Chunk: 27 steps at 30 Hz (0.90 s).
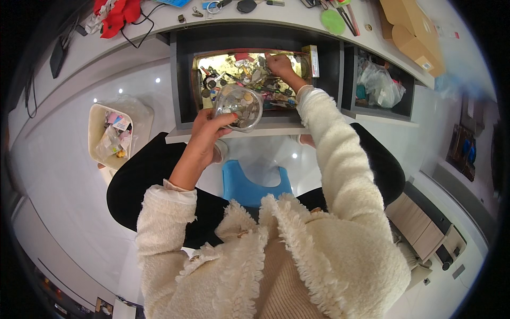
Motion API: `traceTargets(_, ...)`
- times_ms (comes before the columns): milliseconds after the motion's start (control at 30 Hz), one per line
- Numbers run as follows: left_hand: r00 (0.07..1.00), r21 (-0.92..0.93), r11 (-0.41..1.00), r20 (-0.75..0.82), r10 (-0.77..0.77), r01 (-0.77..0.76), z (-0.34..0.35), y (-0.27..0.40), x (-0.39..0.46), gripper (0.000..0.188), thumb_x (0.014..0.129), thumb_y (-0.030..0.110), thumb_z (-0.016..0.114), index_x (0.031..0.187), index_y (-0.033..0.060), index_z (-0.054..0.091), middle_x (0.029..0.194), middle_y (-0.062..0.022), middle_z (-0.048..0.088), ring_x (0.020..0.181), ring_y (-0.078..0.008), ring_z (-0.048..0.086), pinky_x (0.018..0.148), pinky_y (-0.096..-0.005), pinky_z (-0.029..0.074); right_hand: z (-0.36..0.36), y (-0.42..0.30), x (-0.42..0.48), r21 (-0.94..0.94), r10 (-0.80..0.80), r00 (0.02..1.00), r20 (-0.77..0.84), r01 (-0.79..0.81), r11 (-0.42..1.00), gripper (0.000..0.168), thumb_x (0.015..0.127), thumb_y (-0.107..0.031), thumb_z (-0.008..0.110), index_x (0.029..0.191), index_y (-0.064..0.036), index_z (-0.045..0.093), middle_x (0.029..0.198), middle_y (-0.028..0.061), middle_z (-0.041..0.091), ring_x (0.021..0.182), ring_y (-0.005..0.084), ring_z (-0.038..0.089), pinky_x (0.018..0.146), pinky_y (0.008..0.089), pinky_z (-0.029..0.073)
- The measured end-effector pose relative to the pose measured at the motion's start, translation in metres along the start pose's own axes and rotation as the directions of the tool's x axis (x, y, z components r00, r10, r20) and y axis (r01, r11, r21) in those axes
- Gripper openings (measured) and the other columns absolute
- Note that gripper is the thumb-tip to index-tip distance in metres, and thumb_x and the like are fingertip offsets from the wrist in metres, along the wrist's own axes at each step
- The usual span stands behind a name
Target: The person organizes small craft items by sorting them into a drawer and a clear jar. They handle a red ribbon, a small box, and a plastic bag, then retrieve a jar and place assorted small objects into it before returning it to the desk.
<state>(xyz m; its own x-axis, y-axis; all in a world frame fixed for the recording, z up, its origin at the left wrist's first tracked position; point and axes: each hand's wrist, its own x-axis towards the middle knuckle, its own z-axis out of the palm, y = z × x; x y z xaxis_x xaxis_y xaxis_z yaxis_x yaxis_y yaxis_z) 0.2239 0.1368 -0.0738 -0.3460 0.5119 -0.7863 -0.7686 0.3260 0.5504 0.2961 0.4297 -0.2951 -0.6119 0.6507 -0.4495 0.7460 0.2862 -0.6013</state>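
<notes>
My left hand (pixel 207 133) grips a clear plastic container (pixel 252 115) of coins, its thumb over the near left rim. The container is above the front left part of a shallow box (pixel 195 85) with a reddish rim. That box lies in the open drawer (pixel 259 121) and holds a jumble of coins and small odds and ends. Over the back right part of the box is my right hand (pixel 280 65), fingers down at the contents; whether it pinches anything is hidden. A small yellow and white carton (pixel 314 62) stands at the box's right side.
Keys (pixel 215 5), a green round item (pixel 332 22) and a cardboard box (pixel 418 38) lie on the desktop. A second open drawer (pixel 382 112) holds a plastic bag (pixel 380 85). A waste bin (pixel 93 131) stands at left, a blue stool (pixel 255 191) between my legs.
</notes>
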Motion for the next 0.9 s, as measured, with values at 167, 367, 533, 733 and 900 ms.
traceTargets(167,0.999,0.018,1.0,-0.032,-0.008,0.009,-0.002,0.0,0.0,0.059,0.072,0.021,0.072,0.119,-0.0017,0.044,0.109,-0.0106,0.055,0.101,-0.0189,0.053,0.086,-0.0311,0.041,0.009,-0.02,-0.017,-0.348,-0.281,0.955,-0.094,0.233,0.908,0.023,0.076,-0.027,0.062,0.092,-0.011,0.06,0.08,0.0199,0.065,0.077,0.0381,0.063,0.066,0.0456,0.049)
traceTargets(367,1.0,0.006,1.0,0.001,-0.013,0.013,-0.003,0.002,0.0,0.062,0.071,0.022,0.072,0.12,-0.0021,0.042,0.11,-0.0112,0.055,0.103,-0.0194,0.053,0.087,-0.0312,0.041,0.02,-0.01,-0.013,-0.453,-0.321,0.944,-0.08,0.252,0.855,0.026,0.075,-0.028,0.062,0.091,-0.006,0.059,0.078,0.0194,0.065,0.075,0.0364,0.063,0.066,0.0455,0.05)
traceTargets(533,1.0,0.003,1.0,-0.008,-0.01,0.01,-0.002,0.003,-0.002,0.063,0.072,0.022,0.072,0.121,-0.0024,0.041,0.11,-0.0114,0.055,0.104,-0.0193,0.053,0.087,-0.0313,0.041,0.016,-0.013,-0.012,-0.556,-0.353,0.936,0.012,0.3,0.776,0.02,0.075,-0.02,0.059,0.085,-0.003,0.058,0.074,0.0162,0.065,0.071,0.0326,0.065,0.061,0.0427,0.051)
traceTargets(733,0.999,0.058,0.998,-0.032,0.006,-0.004,-0.002,0.001,-0.001,0.063,0.073,0.023,0.071,0.121,-0.0037,0.04,0.11,-0.0123,0.055,0.103,-0.0195,0.054,0.085,-0.0307,0.043,0.019,-0.006,-0.01,-0.494,-0.303,0.953,0.02,0.273,0.826,0.024,0.076,-0.025,0.06,0.087,-0.004,0.062,0.081,0.0171,0.066,0.079,0.0329,0.065,0.07,0.0412,0.051)
traceTargets(900,0.999,0.053,0.999,-0.046,0.0,0.002,-0.005,-0.005,0.007,0.061,0.07,0.022,0.074,0.115,-0.005,0.044,0.105,-0.0117,0.055,0.096,-0.0177,0.053,0.083,-0.0302,0.044,0.005,-0.003,-0.008,-0.328,-0.173,0.984,0.031,0.174,0.929,0.029,0.072,-0.031,0.066,0.083,-0.004,0.069,0.08,0.0174,0.066,0.074,0.0316,0.064,0.069,0.038,0.05)
